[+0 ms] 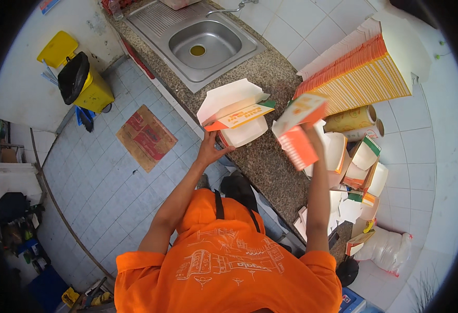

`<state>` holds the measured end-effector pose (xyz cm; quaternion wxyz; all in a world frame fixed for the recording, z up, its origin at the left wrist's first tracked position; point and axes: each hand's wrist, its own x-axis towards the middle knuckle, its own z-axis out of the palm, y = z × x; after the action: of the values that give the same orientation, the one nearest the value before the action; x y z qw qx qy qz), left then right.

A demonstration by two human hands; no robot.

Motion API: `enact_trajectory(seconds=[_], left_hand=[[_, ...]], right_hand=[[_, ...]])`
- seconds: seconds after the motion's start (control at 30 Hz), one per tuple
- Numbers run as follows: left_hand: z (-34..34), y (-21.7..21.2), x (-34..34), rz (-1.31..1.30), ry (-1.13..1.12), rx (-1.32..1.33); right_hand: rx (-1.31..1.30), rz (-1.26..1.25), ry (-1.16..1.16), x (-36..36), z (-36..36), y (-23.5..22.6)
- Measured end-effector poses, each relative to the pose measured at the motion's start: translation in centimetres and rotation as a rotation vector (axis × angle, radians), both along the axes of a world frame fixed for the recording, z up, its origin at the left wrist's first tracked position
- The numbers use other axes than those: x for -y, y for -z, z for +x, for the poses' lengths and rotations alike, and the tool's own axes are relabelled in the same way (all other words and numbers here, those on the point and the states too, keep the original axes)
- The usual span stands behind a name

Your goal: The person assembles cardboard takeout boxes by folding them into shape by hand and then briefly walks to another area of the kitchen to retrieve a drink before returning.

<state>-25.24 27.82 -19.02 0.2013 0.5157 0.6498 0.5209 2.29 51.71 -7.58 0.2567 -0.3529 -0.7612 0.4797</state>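
Observation:
At the counter's front edge my left hand (pixel 210 150) grips the near corner of an open paper food box (pixel 245 134), thumb along its side. This box is white inside with orange, green and yellow print, and its lid flaps stand up. To the right, my right hand (pixel 311 134) is closed on a second food box (pixel 304 110), orange and white and smeared by motion. Part of that hand is hidden behind the box. Just beyond stands a long row of flat, nested box blanks (pixel 351 73) against the tiled wall.
Several formed boxes (pixel 365 156) pile up right of my right forearm, below two yellowish rolls (pixel 351 121). A steel sink (pixel 208 44) is set in the granite counter (pixel 276 177). On the tiled floor are a yellow bin (pixel 96 91) and a cardboard sheet (pixel 146 138).

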Motion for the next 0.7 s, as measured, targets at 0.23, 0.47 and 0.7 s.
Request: enact_trajectory(seconds=[0.23,0.47,0.7], left_hand=[[0.9,0.3,0.4,0.201,-0.122,-0.310],[0.1,-2.1,0.4,0.263,0.040,-0.241],[-0.5,-1.8,0.3,0.301,0.051,-0.253]], right_hand=[[0.387,0.293,-0.004,1.0,-10.4,4.2],[0.466,0.385,0.143,-0.8,-13.0,5.2],[0.451,0.474,0.106,-0.4,-13.9,5.3]])
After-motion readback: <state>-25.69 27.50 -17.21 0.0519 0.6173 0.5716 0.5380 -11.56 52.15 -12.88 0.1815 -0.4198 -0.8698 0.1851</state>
